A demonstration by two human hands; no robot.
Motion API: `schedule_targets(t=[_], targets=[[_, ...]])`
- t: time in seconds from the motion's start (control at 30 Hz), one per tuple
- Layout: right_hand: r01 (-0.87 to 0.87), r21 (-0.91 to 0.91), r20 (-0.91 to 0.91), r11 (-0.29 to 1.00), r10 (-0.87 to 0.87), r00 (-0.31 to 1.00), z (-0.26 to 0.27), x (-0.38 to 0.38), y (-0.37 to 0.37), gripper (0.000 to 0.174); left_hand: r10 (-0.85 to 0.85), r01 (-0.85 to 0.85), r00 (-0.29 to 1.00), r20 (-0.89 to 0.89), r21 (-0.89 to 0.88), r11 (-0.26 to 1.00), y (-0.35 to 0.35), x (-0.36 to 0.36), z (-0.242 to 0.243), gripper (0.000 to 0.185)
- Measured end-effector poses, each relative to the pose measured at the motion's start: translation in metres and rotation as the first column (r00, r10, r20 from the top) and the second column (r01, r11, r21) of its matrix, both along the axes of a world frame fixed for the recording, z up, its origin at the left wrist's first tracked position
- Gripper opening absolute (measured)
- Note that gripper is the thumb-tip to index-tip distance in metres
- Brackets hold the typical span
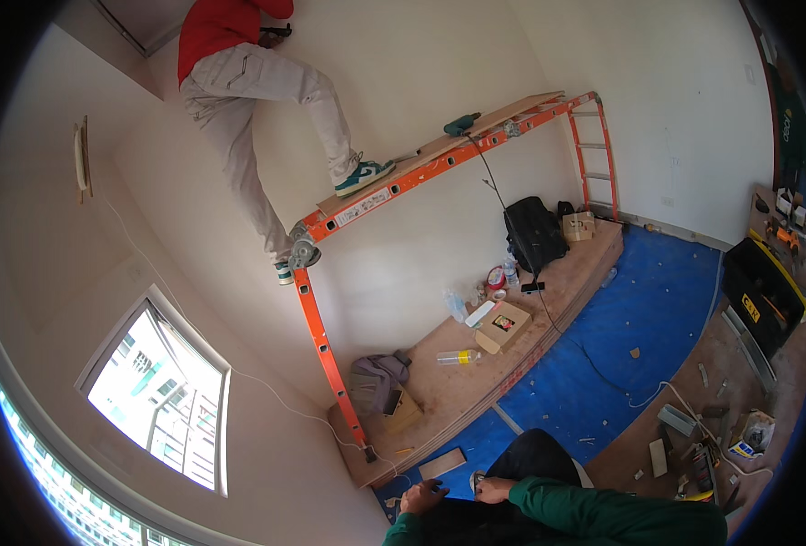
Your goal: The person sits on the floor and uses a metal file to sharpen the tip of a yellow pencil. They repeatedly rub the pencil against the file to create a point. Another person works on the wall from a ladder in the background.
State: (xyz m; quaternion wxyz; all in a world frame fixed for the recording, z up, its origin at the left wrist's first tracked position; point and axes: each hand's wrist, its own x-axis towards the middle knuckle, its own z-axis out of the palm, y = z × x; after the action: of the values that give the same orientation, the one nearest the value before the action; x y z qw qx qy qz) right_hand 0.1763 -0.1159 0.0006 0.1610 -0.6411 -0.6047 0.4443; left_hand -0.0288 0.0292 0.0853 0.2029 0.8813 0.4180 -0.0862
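Note:
At the bottom of the head view my left hand point(423, 497) has its fingers bent around a small dark object too small to name. My right hand point(494, 489) is a little to the right, its fingers curled beside a small pale round thing point(477, 480) that I cannot make out. Both arms wear green sleeves and lie over my dark trousers. A short wooden board point(442, 463) rests on the blue floor sheet point(584, 355) just beyond my hands. A thin white cable point(376, 467) runs down near my left hand.
A person in a red top point(219, 34) stands on an orange folding ladder point(403, 184), whose plank holds a power drill point(462, 125). Stacked boards point(437, 403) bear a cardboard box point(505, 324), a bottle point(457, 357) and a black backpack point(534, 232). Tools and a black toolbox point(761, 293) lie right.

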Motion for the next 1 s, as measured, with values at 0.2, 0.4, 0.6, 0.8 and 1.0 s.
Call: schedule_targets(t=[0.2, 0.4, 0.6, 0.8, 1.0], targets=[[-0.014, 0.027, 0.023, 1.000, 0.014, 1.000, -0.009, -0.001, 0.002, 0.048, -0.006, 0.007, 1.000, 0.009, -0.006, 1.000, 0.001, 0.000, 0.000, 0.065], [-0.074, 0.065, 0.072, 0.995, 0.069, 0.995, -0.009, 0.000, 0.001, 0.049, 0.006, -0.007, 1.000, -0.005, -0.015, 1.000, -0.001, 0.001, 0.004, 0.066], [-0.048, 0.039, 0.052, 0.998, 0.046, 0.998, -0.001, 0.000, -0.001, 0.049, 0.006, -0.006, 1.000, -0.006, -0.010, 1.000, -0.001, 0.000, 0.003, 0.067], [-0.024, 0.013, 0.034, 1.000, 0.023, 0.999, -0.005, 0.000, 0.001, 0.049, -0.010, 0.010, 1.000, 0.015, -0.007, 1.000, 0.002, -0.001, -0.002, 0.065], [0.003, 0.028, -0.009, 1.000, -0.003, 1.000, -0.002, 0.001, -0.002, 0.048, 0.001, -0.001, 1.000, 0.003, -0.004, 1.000, -0.001, 0.001, 0.003, 0.064]])
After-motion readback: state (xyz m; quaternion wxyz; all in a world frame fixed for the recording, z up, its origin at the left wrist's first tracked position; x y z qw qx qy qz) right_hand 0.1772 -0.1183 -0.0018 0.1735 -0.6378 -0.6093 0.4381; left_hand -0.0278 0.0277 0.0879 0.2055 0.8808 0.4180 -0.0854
